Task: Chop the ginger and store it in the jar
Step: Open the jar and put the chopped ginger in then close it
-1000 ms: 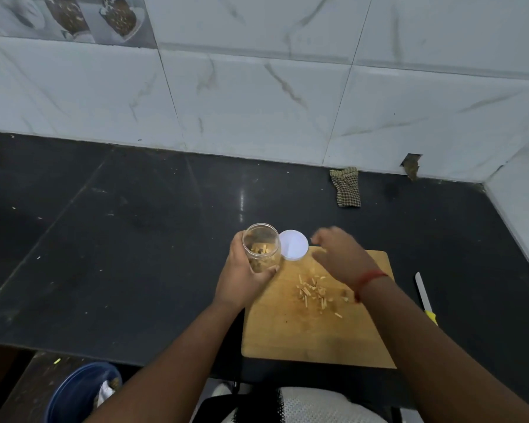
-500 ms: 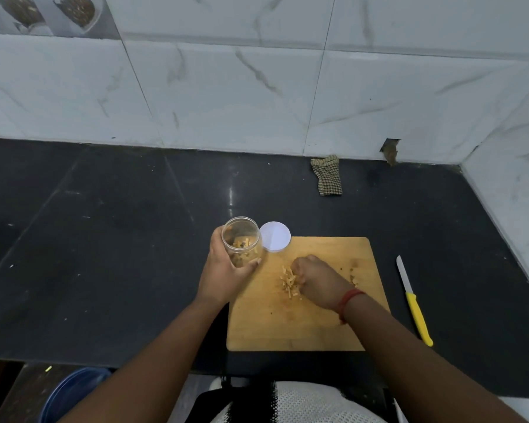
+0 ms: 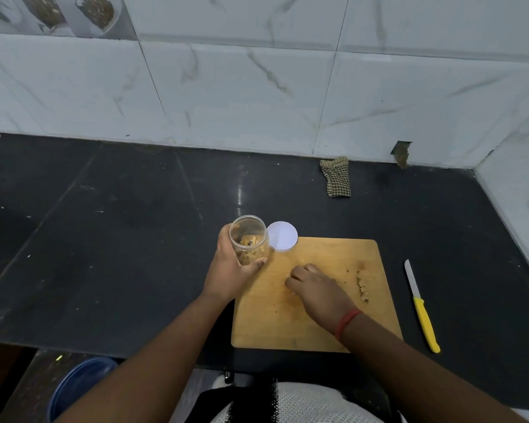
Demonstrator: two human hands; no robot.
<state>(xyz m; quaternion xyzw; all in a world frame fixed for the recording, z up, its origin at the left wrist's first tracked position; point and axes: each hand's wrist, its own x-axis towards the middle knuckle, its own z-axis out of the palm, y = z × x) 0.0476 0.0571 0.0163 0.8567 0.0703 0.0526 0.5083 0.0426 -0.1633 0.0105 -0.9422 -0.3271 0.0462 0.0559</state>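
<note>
My left hand (image 3: 231,270) grips a clear open jar (image 3: 248,238) at the wooden cutting board's (image 3: 287,325) top-left corner; chopped ginger pieces lie inside the jar. Its white lid (image 3: 282,236) lies just right of the jar. My right hand (image 3: 313,285) rests on the middle of the board with fingers curled down over the chopped ginger, which it hides. A few ginger scraps (image 3: 362,285) lie on the board to the right of that hand. A yellow-handled knife (image 3: 420,306) lies on the counter to the right of the board.
The black counter (image 3: 119,239) meets a white tiled wall at the back and right. A checked cloth (image 3: 336,177) lies near the back wall. A blue bucket (image 3: 77,386) stands on the floor below the counter's front edge.
My right hand came down from near the lid onto the ginger pile and closed over it. The loose pile seen earlier is now covered. The jar stays in my left hand.
</note>
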